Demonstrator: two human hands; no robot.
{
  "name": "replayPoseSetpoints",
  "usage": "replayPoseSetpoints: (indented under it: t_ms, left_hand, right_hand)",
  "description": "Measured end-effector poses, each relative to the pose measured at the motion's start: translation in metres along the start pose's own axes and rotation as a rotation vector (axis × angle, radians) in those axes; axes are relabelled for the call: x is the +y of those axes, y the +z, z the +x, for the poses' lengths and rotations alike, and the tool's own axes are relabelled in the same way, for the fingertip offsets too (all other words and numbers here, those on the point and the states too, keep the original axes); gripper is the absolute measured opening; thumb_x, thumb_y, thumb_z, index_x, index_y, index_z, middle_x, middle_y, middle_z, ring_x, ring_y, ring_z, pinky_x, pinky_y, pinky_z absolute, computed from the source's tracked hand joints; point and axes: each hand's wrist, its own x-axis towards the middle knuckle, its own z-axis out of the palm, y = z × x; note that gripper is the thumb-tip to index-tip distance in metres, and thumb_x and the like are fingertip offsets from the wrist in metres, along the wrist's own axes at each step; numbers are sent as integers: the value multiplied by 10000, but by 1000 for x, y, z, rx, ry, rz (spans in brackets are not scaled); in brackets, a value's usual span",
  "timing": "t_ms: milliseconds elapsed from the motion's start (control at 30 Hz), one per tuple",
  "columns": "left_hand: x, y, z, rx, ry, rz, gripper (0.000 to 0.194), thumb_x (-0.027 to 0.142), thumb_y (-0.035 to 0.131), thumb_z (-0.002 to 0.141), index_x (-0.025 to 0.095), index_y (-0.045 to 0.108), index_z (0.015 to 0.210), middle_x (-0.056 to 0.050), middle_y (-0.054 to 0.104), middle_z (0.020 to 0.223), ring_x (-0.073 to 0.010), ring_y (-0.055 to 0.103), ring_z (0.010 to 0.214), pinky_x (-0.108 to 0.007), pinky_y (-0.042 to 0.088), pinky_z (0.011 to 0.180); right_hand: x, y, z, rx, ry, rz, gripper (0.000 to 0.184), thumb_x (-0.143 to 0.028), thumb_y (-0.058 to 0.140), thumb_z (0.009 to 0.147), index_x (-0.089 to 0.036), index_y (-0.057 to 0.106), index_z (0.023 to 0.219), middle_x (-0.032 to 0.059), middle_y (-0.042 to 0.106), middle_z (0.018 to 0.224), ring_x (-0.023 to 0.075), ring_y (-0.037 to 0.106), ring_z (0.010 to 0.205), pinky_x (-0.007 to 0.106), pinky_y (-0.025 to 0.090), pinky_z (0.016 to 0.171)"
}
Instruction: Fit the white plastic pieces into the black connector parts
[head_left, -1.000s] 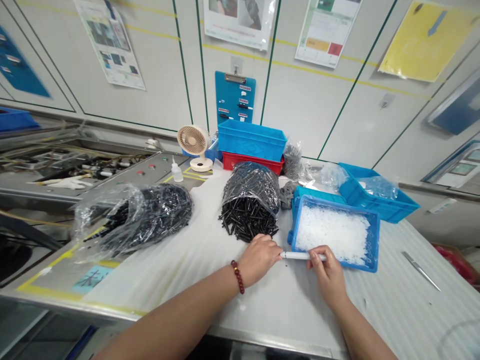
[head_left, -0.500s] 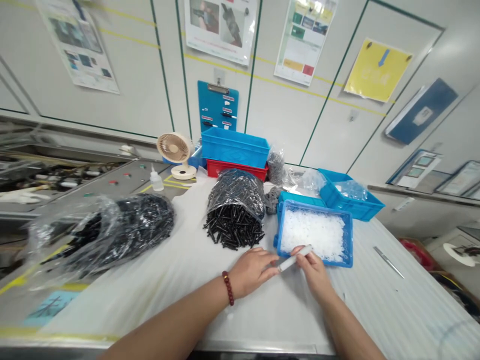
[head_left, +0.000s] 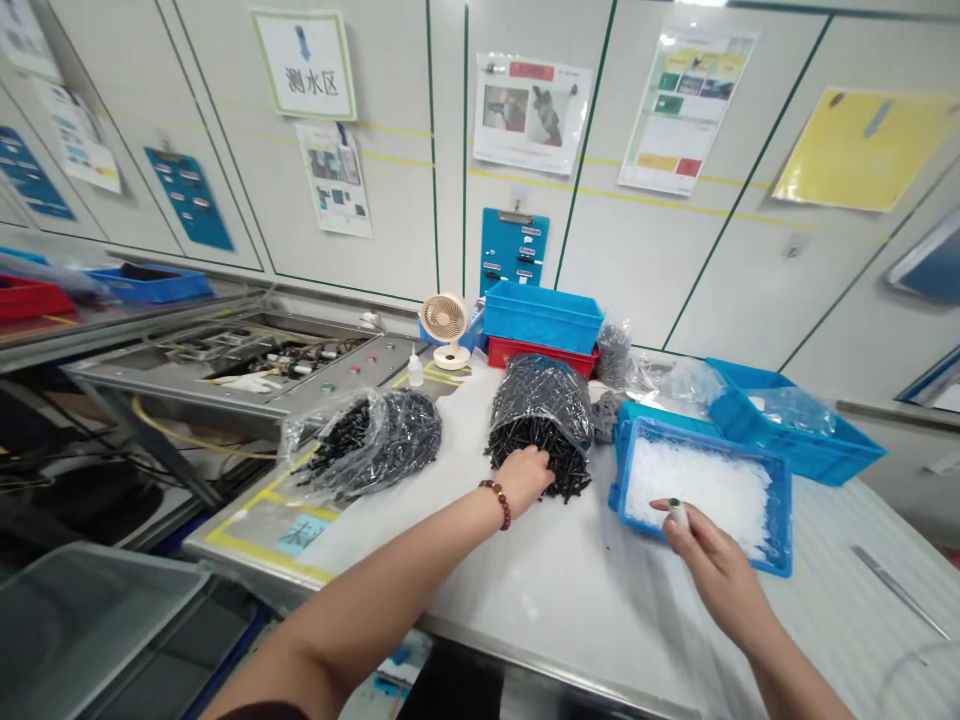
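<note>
While the right hand (head_left: 712, 565) pinches a short white tube (head_left: 679, 513) upright between thumb and fingers, just above the near edge of a blue tray (head_left: 784, 520) heaped with white pieces (head_left: 697, 490), the left hand (head_left: 523, 477) lies with fingers loosely curled on a pile of black plastic parts (head_left: 551, 470); whether it has hold of any, I cannot tell. The pile spills from the mouth of a clear bag (head_left: 540, 395) and stands between the left hand and a grey cloth (head_left: 604, 417). A second blue tray (head_left: 637, 415) sits behind the first, and a blue crate (head_left: 795, 450) holding clear plastic lies beyond. Farther back, a blue crate (head_left: 541, 315) rests on a red crate (head_left: 540, 358), beside a small fan (head_left: 442, 320) and a dropper bottle (head_left: 415, 372). Another bag of black parts (head_left: 367, 445) lies left of the left forearm's reach, and a steel ruler (head_left: 896, 590) lies at the table's right.
</note>
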Motion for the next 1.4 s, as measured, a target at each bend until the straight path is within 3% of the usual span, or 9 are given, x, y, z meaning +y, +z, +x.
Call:
replayPoseSetpoints:
  t_ms: [100,200,333,500,633,800,1000,1167,1400]
  left_hand:
    - [-5,8,8,0,39,-9,145,75,554,790,133,663,713,-84,581,786,-206,511,806,-283,410,656]
    - [-9,5,10,39,57,-42,152,131,567,803,133,658,681,-75,591,804,-202,513,825,-284,419,691]
    - [-13,0,2,156,33,-145,184,185,465,880,165,646,904,-52,609,922,-167,532,871,-276,428,784]
    - [-10,14,-13,315,-61,-664,255,182,371,896,156,528,1096,-9,583,733,-122,539,635,-222,442,622]
    - [-2,16,-21,407,-85,-776,183,206,395,882,150,521,1002,-37,578,811,-147,536,729,-252,431,683]
    - [2,4,-27,431,65,-844,215,252,410,901,168,606,934,-43,572,802,-148,530,748,-246,414,679]
    - [5,5,-33,426,-18,-880,216,232,351,910,160,505,1044,-44,562,849,-144,534,751,-254,422,700]
    - [5,2,-33,440,63,-825,176,252,430,890,153,570,849,-40,590,784,-138,543,719,-236,431,677]
    - [-2,5,-29,314,235,-743,220,266,425,909,162,610,964,-47,657,839,-148,596,814,-242,460,749]
  right_hand:
    - [-12,21,17,-61,-109,-79,348,-448,386,853,-200,573,1010,50,631,920,195,580,843,272,437,734]
    - [-20,46,35,-87,-191,-141,346,-390,311,883,-198,539,1058,65,627,987,200,575,907,283,427,761]
    - [-23,76,52,-69,-200,-277,309,-349,277,892,-198,543,930,42,630,793,189,582,745,262,404,636]
    - [-12,98,50,-4,-206,-429,296,-331,280,889,-200,516,768,12,576,629,161,537,588,233,303,524]
    - [-6,98,41,-5,-225,-462,309,-345,287,882,-203,485,692,-1,536,567,146,503,541,229,274,512]
    - [-6,90,36,7,-218,-433,323,-367,292,869,-209,449,634,-11,495,520,136,468,507,223,257,491]
    - [-3,83,37,5,-180,-417,330,-382,303,857,-208,470,632,-12,506,516,132,471,495,222,250,485]
    - [-5,81,37,-3,-191,-466,301,-344,323,834,-207,482,619,-5,525,512,137,492,503,233,237,487]
    - [-10,79,36,-87,-201,-593,248,-317,391,808,-206,511,622,-2,556,523,138,512,515,240,223,497]
